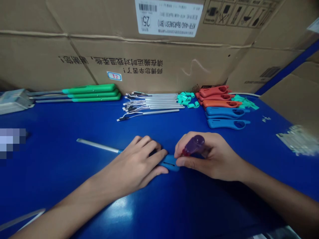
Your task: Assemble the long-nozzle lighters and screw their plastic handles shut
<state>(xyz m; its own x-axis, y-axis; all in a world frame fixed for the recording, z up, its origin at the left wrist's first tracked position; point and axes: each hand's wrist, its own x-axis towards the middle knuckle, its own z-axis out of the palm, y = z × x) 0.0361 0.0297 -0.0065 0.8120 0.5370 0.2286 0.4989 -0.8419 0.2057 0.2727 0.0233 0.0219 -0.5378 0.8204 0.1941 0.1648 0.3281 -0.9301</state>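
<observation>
My left hand is closed over a blue plastic handle on the table and presses it down. The handle's slotted end sticks out to the right of my fingers. From its other end a thin metal tube points to the left. My right hand is wrapped round a screwdriver with a dark purple grip and a red collar, tilted by the end of the blue handle. The screwdriver's tip is hidden behind my fingers, so I cannot tell whether it touches the handle.
Behind my hands lie metal tubes with wires, teal sleeves, red handle shells and blue handle shells. Green-handled pieces rest at back left, clear small parts at right. A cardboard box walls the back.
</observation>
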